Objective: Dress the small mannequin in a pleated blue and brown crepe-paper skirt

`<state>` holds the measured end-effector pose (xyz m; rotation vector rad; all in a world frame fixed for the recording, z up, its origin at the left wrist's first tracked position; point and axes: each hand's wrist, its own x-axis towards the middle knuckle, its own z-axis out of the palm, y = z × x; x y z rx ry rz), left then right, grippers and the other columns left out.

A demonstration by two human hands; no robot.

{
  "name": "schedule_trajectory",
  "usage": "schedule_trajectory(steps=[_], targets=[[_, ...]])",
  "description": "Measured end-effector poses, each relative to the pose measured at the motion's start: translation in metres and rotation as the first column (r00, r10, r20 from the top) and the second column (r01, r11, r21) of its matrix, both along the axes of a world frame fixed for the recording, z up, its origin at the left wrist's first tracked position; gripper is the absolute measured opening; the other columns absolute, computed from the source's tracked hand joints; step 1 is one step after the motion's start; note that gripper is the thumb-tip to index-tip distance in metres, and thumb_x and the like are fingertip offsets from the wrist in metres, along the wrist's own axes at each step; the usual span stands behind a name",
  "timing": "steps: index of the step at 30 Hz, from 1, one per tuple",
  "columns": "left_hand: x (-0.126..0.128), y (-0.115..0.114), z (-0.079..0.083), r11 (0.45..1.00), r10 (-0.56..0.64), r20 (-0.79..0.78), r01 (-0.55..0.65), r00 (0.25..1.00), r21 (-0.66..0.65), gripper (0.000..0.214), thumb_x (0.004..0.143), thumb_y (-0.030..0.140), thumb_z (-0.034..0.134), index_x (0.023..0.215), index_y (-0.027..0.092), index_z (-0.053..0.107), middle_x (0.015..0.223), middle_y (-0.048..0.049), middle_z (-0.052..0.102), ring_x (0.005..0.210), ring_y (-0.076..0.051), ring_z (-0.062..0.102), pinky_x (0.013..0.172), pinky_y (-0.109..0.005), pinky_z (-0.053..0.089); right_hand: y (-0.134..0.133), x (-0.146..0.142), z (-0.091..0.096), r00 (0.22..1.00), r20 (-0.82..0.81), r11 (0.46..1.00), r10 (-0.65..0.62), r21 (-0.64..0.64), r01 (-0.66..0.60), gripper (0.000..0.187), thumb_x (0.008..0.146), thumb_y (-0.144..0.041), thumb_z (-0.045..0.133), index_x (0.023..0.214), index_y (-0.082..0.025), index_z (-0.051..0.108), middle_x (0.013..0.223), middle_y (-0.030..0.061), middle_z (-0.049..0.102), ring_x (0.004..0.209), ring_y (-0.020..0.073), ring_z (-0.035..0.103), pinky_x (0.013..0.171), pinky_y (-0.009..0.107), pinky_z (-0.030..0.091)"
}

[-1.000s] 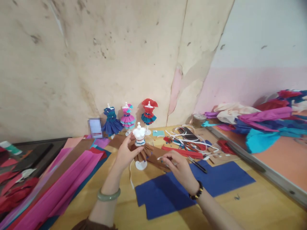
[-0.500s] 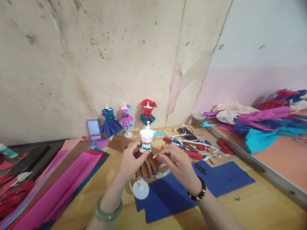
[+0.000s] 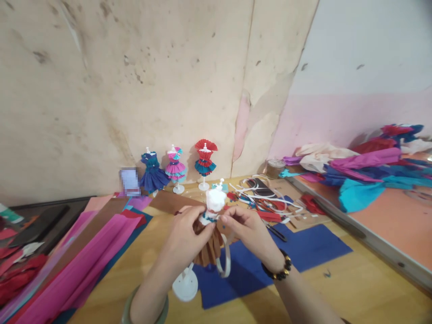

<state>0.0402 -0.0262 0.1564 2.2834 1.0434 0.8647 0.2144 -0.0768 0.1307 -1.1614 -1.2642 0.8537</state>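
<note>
Broadly, a stained, peeling pale wall (image 3: 151,67) fills the upper half, and a yellow wooden table (image 3: 303,292) runs beneath it. On the right, past a metal edging, an orange surface (image 3: 398,225) bears a heap of crumpled coloured paper (image 3: 364,173). Long strips of pink, brown, red and blue paper (image 3: 84,261) lie overlapped on the left, and a dark blue sheet (image 3: 317,247) lies flat near the middle, partly under the hands. Three small dressed mannequins (image 3: 175,171) stand upright along the wall, apart from the hands. A round jar (image 3: 276,169) sits near the wall on the right; its contents are too blurred to tell. Beside it spreads a tangle of white bands (image 3: 256,189) among scraps.

At the centre, a white mannequin (image 3: 216,200) in a pleated brown skirt (image 3: 207,247) tilts, neck toward the right, round base (image 3: 185,285) at lower left. The left hand (image 3: 185,234) is clasped around its waist, thumb in front. The right hand (image 3: 251,229) is just beside that waist, thumb and forefinger pinched together on a narrow white strip (image 3: 224,261), which hangs in a loop beside the skirt.
</note>
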Motion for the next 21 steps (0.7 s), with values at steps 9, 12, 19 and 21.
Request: schedule_trajectory(steps=[9,12,19,21], targets=[[-0.0011,0.0026,-0.0025,1.000,-0.005,-0.047,0.004,0.999,-0.028,0.014,0.084,0.030,0.059,0.088,0.020,0.067,0.083,-0.0034,0.063,0.083,-0.023,0.058,0.075,-0.034,0.040,0.0033,-0.0030,-0.0061,0.999,0.020,0.999,-0.034,0.013,0.034,0.035,0.080,-0.051,0.070,0.070,-0.018,0.061,0.067,-0.0005,0.058,0.062,0.0128,0.050,0.061,0.026,0.042],[-0.0010,0.0031,-0.0036,0.999,-0.012,-0.042,0.010,0.999,-0.043,0.015,0.083,0.030,0.059,0.091,0.020,0.067,0.086,-0.0036,0.064,0.084,-0.023,0.059,0.076,-0.034,0.040,0.0042,-0.0030,-0.0081,0.998,0.037,0.999,-0.050,-0.002,0.051,0.034,0.081,-0.049,0.068,0.070,-0.018,0.060,0.066,-0.0008,0.057,0.062,0.0127,0.048,0.060,0.025,0.040],[0.0010,0.0011,-0.0014,0.997,-0.024,-0.034,0.022,0.999,-0.074,0.014,0.082,0.028,0.059,0.090,0.020,0.068,0.086,-0.0034,0.065,0.083,-0.022,0.060,0.076,-0.034,0.042,0.0047,-0.0025,-0.0061,0.996,0.054,0.998,-0.067,-0.008,0.067,0.036,0.079,-0.051,0.069,0.067,-0.019,0.058,0.063,-0.0018,0.056,0.061,0.0125,0.047,0.059,0.025,0.040],[0.0013,0.0014,-0.0017,0.997,-0.027,-0.035,0.025,0.999,-0.073,0.015,0.082,0.029,0.059,0.090,0.020,0.068,0.086,-0.0035,0.065,0.083,-0.023,0.061,0.076,-0.034,0.042,0.0047,-0.0028,-0.0056,0.997,0.050,0.998,-0.061,-0.011,0.062,0.036,0.079,-0.051,0.069,0.066,-0.019,0.058,0.063,-0.0018,0.056,0.061,0.0127,0.047,0.060,0.026,0.040]])
